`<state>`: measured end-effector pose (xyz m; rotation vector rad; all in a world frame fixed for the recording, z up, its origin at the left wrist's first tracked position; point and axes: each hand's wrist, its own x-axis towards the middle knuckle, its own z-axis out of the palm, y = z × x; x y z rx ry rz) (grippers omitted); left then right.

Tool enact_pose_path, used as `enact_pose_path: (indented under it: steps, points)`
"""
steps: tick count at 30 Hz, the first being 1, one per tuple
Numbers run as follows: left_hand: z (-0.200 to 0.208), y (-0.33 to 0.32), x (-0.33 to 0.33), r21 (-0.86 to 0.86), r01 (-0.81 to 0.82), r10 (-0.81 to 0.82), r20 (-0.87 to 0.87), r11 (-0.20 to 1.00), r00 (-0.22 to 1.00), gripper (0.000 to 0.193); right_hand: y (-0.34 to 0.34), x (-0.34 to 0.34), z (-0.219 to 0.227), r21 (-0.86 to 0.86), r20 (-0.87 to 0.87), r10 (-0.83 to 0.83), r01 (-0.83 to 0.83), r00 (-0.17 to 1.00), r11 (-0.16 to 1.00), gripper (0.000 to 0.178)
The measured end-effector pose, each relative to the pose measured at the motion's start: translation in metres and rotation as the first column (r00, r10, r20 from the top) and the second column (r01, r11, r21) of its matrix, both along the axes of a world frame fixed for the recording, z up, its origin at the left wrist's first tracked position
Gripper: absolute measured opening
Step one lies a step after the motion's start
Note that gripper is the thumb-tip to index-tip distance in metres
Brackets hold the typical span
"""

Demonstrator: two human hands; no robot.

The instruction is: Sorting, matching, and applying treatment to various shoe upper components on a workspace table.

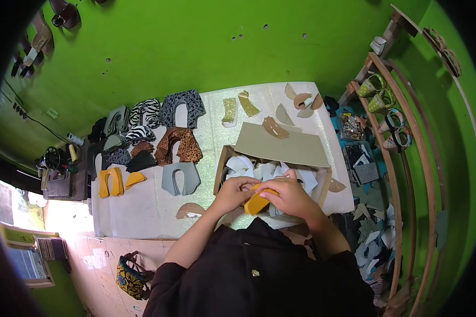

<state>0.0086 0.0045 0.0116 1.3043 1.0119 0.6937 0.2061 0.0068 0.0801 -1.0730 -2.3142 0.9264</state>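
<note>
Both my hands hold a mustard-yellow cut piece (255,205), curved and apparently stacked or folded, over the front of an open cardboard box (218,174). My left hand (235,193) pinches its upper left edge with closed fingers. From the right, my right hand (290,196) grips it, thumb lying on top. White and grey cut pieces (267,170) fill the box beneath. Whether the yellow piece is one layer or several, I cannot tell.
U-shaped piles lie left of the box: grey (181,178), leopard-print (179,146), zebra-print (144,113), yellow (110,182). Gold pieces (248,103) and brown half-rounds (303,100) lie farther back. A wooden rack (391,158) with sandals stands right; a sewing machine (58,169) stands left.
</note>
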Motion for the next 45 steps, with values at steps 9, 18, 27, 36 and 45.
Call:
enact_pose_path:
  steps: [9, 18, 27, 36, 45]
  points:
    - [0.017, -0.003, 0.006, -0.265, 0.021, 0.023, 0.163, 0.964, 0.986, 0.030, -0.001, -0.003, -0.021, 0.254, -0.069, -0.387, 0.391, 0.919, 0.884, 0.016]
    - [0.013, -0.001, 0.020, 0.316, 0.296, -0.099, -0.514, 0.902, 0.852, 0.016, 0.012, 0.073, -0.096, -0.431, 0.834, 0.320, 0.170, 0.448, 0.886, 0.036]
    - [-0.037, 0.024, 0.067, 0.548, 0.803, -0.145, -0.797, 0.234, 0.586, 0.024, -0.009, 0.082, -0.135, -0.084, 0.727, -0.073, 0.194, 0.682, 0.977, 0.031]
    - [-0.063, 0.036, 0.056, 0.416, 0.802, -0.076, -0.868, 0.430, 0.491, 0.017, 0.009, 0.076, -0.119, -0.079, 0.342, -0.512, 0.567, 0.788, 0.820, 0.021]
    - [-0.070, 0.036, 0.044, 0.422, 0.678, -0.046, -0.829, 0.602, 0.557, 0.021, 0.011, 0.086, -0.149, -0.427, 0.305, -0.213, 0.334, 0.928, 0.841, 0.037]
